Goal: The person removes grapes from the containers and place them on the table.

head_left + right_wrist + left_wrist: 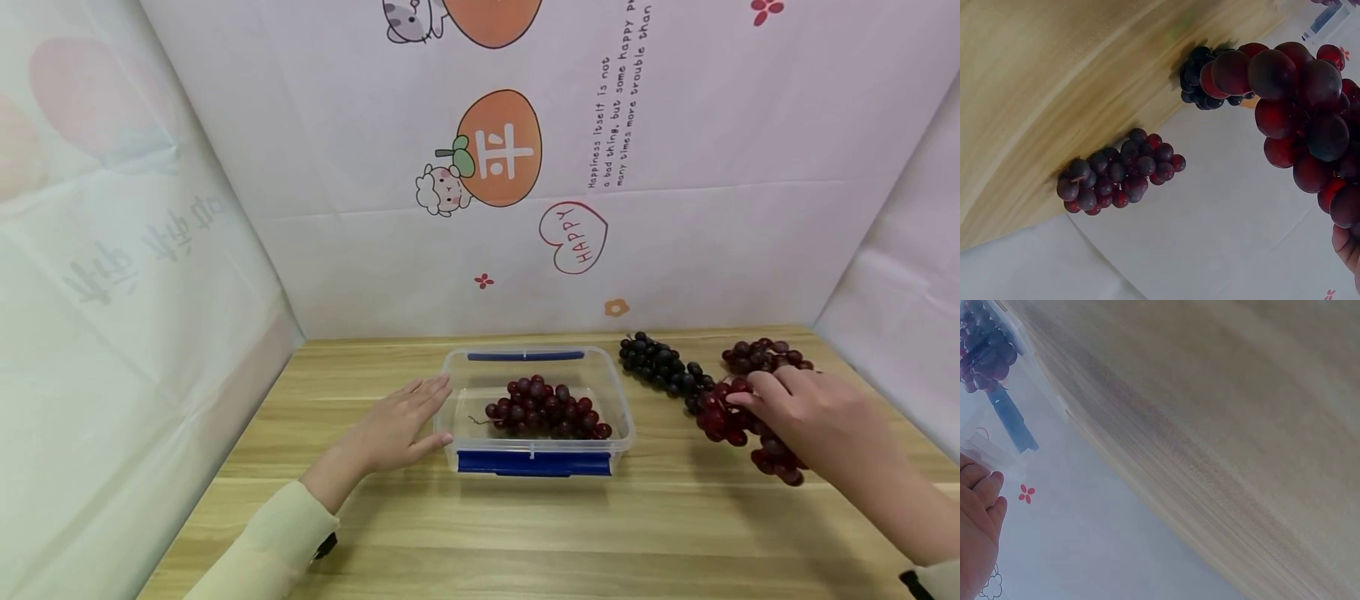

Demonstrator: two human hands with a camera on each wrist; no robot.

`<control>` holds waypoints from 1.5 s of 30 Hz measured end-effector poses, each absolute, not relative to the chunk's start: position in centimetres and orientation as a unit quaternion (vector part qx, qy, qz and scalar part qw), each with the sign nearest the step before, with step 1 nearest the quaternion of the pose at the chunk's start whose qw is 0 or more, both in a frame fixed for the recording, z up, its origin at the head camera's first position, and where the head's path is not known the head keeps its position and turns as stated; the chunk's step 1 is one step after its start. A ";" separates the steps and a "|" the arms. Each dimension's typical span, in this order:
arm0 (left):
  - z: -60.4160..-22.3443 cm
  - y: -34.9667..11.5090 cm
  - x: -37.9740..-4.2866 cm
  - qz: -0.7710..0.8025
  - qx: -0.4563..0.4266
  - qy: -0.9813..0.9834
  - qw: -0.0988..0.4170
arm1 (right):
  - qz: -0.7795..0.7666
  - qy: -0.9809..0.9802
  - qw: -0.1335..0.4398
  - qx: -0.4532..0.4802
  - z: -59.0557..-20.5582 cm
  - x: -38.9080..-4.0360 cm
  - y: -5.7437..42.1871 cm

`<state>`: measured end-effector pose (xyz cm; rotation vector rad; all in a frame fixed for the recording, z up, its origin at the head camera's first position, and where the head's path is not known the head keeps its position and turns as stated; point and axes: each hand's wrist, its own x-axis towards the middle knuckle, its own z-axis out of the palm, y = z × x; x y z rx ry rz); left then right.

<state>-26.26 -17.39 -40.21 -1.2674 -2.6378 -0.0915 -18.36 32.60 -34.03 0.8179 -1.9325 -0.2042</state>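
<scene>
My right hand pinches a bunch of red grapes and holds it above the table; in the right wrist view the held bunch looms large, with a fingertip at its lower end. My left hand rests with straight fingers against the left side of a clear plastic box with blue clips. Inside the box lies another bunch of red grapes, its thin stem pointing left. The left wrist view shows the left hand at the box wall.
A bunch of black grapes lies right of the box, partly behind the held bunch. Farther right, a dark red bunch sits near the back edge of the wooden table. A printed white cloth rises behind.
</scene>
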 end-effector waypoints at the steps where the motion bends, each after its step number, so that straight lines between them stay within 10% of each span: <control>1: -40.2 -17.4 -26.3 -0.030 -0.430 -0.896 0.106 | -0.082 -0.799 0.492 0.337 -34.2 -18.3 32.6; 45: -39.9 -17.3 -26.3 -0.040 -0.434 -0.894 0.101 | -0.050 -0.830 0.450 0.326 -40.0 -18.5 31.5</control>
